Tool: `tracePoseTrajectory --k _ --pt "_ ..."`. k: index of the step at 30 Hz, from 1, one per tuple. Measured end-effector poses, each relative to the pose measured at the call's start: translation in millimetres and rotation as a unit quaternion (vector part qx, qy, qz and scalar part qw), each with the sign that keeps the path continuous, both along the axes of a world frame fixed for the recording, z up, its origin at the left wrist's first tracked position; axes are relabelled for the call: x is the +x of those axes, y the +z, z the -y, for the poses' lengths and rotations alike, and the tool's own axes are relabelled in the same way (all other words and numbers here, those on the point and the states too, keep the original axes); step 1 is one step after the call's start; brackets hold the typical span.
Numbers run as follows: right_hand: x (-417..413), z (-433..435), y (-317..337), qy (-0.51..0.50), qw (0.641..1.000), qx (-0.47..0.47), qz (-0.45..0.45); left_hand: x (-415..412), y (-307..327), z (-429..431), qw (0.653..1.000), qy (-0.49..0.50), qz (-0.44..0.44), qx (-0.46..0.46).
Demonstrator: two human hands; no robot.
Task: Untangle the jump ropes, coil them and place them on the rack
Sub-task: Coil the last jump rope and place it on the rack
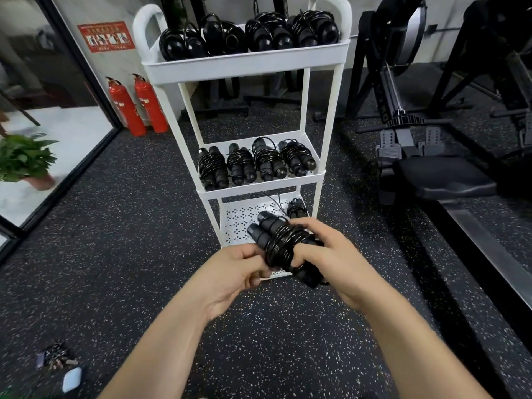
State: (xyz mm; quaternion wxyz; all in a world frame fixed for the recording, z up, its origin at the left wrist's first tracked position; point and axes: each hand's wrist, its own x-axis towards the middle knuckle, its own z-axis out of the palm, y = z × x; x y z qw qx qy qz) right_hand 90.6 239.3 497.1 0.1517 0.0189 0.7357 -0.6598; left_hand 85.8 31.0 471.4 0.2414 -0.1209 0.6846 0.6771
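Rope (280, 243) sits coiled, gripped by the right hand (325, 254), the left hand (230, 272) pinching its wraps. If either slackens short of the rack (247, 60), the coil could spring loose.

Even, fairly bright indoor light fills the room. The strongest brightness is at the left, where the pale ground behind the glass wall (66, 131) is nearly washed out. The white rack (247, 60) glows, while the black ropes on it lose detail except for small glints. The machines (460, 82) at the far right sink into murk. Shadows on the speckled floor (129, 226) are soft. The left hand (230, 272), the right hand (325, 254) and the jump rope (280, 243) are smeared by motion blur. Straight lines bow towards the edges, and the near left corner is soft.
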Motion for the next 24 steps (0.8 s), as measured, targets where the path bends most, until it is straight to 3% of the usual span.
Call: tracePoseTrajectory --k 9,18,22,24 --pt "-4 -15 -6 0.053 0.998 0.001 0.031 2 9 0 0.996 0.038 -0.066 -0.036" --pt "-12 -10 -16 0.095 0.994 0.001 0.059 -7 -3 1 0.996 0.052 -0.057 0.054" --pt "-21 -15 -8 0.125 0.989 0.001 0.083 -16 2 18 0.992 -0.030 -0.122 -0.032" --pt "-28 -16 -6 0.116 0.990 -0.016 0.084 -18 3 19 0.991 -0.063 -0.114 -0.038"
